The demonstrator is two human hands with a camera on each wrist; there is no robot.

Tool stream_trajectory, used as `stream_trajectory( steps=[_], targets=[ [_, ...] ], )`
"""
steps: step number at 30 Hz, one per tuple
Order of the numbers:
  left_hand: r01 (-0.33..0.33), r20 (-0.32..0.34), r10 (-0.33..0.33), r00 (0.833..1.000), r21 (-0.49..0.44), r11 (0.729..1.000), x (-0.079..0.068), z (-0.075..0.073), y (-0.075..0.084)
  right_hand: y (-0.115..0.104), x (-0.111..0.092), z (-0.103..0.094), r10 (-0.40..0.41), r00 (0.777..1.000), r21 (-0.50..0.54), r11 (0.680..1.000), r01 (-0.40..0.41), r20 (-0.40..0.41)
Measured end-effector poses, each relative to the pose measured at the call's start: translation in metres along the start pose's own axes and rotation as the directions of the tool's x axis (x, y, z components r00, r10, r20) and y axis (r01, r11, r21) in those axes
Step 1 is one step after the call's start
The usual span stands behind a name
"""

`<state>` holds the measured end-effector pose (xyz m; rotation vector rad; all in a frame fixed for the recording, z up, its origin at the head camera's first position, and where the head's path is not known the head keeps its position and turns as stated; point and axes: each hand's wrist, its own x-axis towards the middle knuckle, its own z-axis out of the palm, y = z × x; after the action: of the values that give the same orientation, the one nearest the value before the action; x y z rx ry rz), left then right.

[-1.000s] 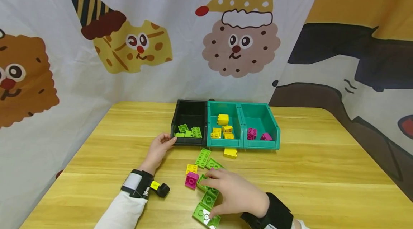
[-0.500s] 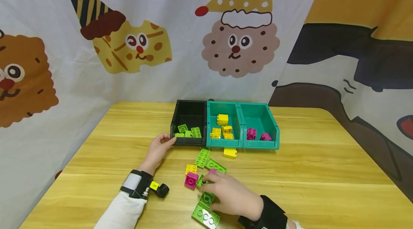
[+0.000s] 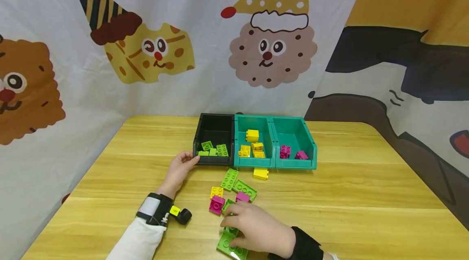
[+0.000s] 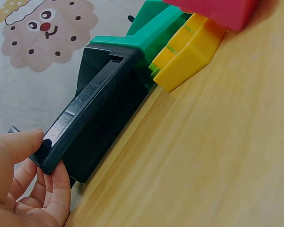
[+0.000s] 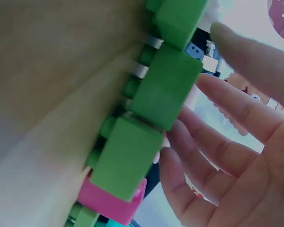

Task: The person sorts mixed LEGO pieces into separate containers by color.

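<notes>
Right hand (image 3: 253, 226) has shifted nearer the body along the green plastic studded bricks (image 5: 168, 87), exposing more of a magenta plastic brick (image 3: 242, 197); digits spread, fingertip contact unclear. Bricks are on the wooden table (image 3: 348, 195), so seemingly no pick yet. Left hand (image 3: 180, 168) pinches the black plastic bin's (image 3: 214, 161) front corner.

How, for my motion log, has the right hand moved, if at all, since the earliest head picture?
Yes: against the right teal bin, the right hand has shifted slightly left and toward the wearer.
</notes>
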<state>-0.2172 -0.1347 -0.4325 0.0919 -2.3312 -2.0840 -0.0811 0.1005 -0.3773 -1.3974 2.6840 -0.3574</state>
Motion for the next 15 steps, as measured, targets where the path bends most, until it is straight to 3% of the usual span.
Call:
stream_trajectory(
  steps=[6,15],
  targets=[
    [0.005,-0.001,-0.005,1.000,-0.003,1.000,-0.0002,-0.0002,-0.0014,0.0012,0.0018,0.0041,-0.024,1.000,0.007,1.000,0.024,0.006],
    [0.012,0.001,-0.012,1.000,-0.011,1.000,0.0001,0.0000,0.0007,0.0006,0.0019,0.0033,0.007,1.000,0.014,1.000,-0.008,0.022]
  ],
)
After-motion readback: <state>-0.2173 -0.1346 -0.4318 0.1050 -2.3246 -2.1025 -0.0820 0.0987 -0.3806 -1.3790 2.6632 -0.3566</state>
